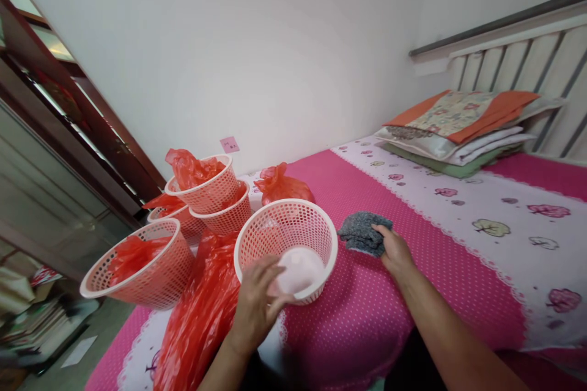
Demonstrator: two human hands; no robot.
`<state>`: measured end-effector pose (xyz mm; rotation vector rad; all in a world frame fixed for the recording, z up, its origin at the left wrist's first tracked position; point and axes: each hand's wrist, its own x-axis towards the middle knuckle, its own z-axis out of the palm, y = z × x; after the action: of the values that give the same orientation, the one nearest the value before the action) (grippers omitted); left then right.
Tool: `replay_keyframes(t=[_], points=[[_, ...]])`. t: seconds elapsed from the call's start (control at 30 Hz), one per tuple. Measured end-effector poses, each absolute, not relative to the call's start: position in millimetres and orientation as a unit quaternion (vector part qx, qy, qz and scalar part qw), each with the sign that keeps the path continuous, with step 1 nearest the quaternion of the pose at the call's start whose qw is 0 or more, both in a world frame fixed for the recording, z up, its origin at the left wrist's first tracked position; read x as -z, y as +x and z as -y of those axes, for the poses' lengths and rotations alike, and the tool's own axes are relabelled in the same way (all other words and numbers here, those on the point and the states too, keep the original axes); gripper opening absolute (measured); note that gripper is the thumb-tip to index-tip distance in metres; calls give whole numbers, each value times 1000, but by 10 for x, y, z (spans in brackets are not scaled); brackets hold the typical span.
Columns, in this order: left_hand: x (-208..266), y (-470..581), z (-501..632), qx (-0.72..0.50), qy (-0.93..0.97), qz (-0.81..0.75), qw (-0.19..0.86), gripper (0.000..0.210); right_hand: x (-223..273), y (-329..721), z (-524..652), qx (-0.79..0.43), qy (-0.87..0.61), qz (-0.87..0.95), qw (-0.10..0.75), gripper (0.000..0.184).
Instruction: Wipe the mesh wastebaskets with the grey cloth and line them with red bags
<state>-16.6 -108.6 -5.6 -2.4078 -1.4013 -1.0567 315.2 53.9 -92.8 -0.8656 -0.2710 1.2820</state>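
In my right hand (392, 247) is a bunched dark grey cloth (364, 232), pinched by its right end between thumb and fingers. It hangs just above the pink bedspread, to the right of a pink-and-white plastic basket (316, 226). This basket has perforated walls, and its pale bottom shows with nothing lying on it. Over the near left rim of the basket is my left hand (257, 302), its thumb and fingers spread apart. Whether it touches the rim I cannot tell.
On the left stand several similar baskets (178, 263) with red plastic bags in them, some stacked. A long red plastic bag (202, 324) lies beside my left forearm. A knotted red bag (284, 186) sits behind. Folded bedding (458, 128) is piled by the headboard (527, 73).
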Motion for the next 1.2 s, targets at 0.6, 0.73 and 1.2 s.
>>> replay_keyframes(t=[0.6, 0.73, 1.2], points=[[-18, -463, 154, 665, -334, 544, -387, 67, 901, 3139, -556, -574, -396, 128, 705, 23], [-173, -409, 188, 663, -365, 522, -393, 77, 905, 3158, -564, -567, -397, 124, 711, 24], [-495, -101, -145, 467, -662, 507, -293, 66, 865, 3178, -521, -518, -400, 138, 744, 29]])
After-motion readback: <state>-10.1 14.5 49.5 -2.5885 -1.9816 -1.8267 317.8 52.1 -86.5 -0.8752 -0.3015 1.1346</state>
